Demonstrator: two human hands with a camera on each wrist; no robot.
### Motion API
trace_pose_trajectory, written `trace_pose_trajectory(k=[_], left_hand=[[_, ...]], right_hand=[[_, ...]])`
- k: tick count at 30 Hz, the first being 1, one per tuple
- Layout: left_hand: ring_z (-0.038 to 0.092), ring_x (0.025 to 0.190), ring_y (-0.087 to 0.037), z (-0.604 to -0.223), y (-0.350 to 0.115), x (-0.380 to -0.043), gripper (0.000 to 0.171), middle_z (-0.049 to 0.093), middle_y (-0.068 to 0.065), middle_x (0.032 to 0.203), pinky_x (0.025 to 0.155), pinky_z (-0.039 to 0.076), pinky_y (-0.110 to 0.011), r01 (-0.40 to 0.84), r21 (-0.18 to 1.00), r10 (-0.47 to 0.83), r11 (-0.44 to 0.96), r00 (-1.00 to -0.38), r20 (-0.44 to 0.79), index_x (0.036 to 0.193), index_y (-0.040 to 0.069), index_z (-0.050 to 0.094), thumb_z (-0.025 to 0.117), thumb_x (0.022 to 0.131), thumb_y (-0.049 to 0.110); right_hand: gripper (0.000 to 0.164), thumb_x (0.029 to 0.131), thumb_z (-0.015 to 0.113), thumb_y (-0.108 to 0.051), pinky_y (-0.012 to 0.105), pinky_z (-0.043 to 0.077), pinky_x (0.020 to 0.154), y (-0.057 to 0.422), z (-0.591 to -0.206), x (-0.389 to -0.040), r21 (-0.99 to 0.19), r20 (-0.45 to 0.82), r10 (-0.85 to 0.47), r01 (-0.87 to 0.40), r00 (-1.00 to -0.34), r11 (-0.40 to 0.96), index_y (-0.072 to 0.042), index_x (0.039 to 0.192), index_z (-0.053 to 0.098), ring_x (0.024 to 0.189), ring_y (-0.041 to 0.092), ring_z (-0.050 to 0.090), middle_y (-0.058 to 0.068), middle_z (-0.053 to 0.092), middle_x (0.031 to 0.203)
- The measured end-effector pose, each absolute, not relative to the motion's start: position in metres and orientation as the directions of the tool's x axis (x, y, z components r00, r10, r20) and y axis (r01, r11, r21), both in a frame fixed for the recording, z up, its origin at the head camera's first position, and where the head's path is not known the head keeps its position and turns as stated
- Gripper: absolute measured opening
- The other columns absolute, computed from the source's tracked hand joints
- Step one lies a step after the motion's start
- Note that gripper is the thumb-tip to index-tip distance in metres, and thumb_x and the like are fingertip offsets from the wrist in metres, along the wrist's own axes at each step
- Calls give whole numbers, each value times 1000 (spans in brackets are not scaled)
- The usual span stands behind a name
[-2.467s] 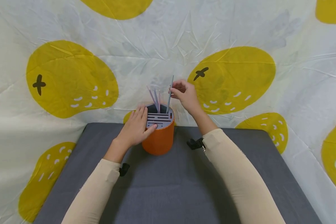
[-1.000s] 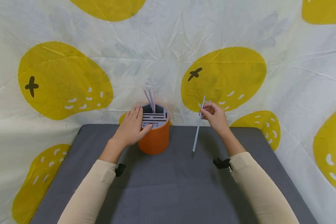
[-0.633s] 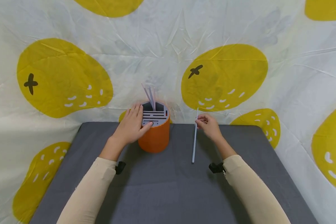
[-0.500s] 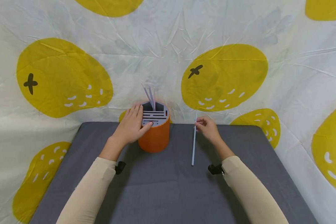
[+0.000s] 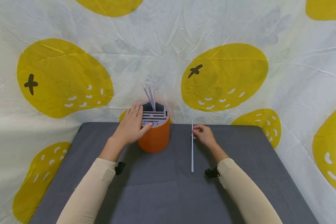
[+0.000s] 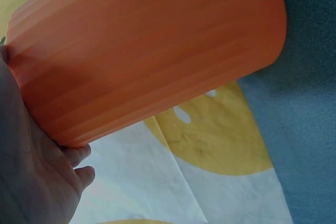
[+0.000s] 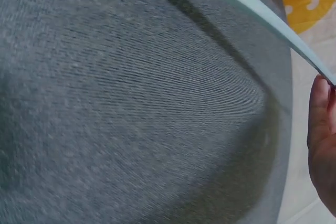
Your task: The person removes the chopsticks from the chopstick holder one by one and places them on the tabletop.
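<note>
My right hand [image 5: 203,134] pinches a pale blue chopstick [image 5: 192,155] near its far end, fingertips against the thumb. The chopstick points toward me, low over the grey table, and casts a narrow shadow on it in the right wrist view. An orange round utensil holder [image 5: 154,140] with a grey slotted top [image 5: 162,119] stands at the back of the table. My left hand [image 5: 131,126] rests along its left rim with straight fingers, the thumb lying over the front edge. Several pink and blue chopsticks [image 5: 151,97] stand in the rear compartment.
A dark grey cloth covers the table [image 5: 162,196]. Close behind its back edge hangs a white curtain [image 5: 154,40] printed with large yellow fruit. A black wrist camera [image 5: 211,173] sits at the right sleeve.
My right hand has drawn the pale blue chopstick out of the holder, carried it right, then lowered it and turned it lengthwise over the table. The left hand has stayed on the rim.
</note>
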State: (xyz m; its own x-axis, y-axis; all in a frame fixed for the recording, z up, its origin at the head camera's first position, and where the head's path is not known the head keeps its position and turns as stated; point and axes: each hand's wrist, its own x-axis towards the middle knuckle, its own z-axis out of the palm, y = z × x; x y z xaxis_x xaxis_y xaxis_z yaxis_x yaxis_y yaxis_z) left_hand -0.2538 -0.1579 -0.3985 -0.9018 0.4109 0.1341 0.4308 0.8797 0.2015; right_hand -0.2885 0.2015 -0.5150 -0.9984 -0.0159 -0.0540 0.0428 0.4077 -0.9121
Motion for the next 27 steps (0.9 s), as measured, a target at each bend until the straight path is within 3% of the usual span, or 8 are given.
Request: trace_pose_trajectory(k=[16, 27], left_hand=[[7, 160, -41, -400, -158, -254, 94, 7, -24, 172, 129, 11, -59, 424, 208, 403, 882, -905, 137, 163, -5, 12, 31, 105, 67], [9, 160, -42, -400, -157, -253, 93, 8, -24, 172, 129, 12, -60, 421, 220, 398, 880, -906, 142, 163, -5, 12, 32, 105, 65]], right_hand=[[23, 97, 71, -5, 25, 62, 62, 190, -530, -280, -905, -230, 66, 238, -971, 353, 10, 114, 70, 65, 9, 66, 13, 74, 87], [21, 94, 75, -6, 25, 61, 59, 185, -529, -281, -875, -224, 106, 248, -969, 416, 8, 109, 73, 63, 10, 66, 11, 74, 81]])
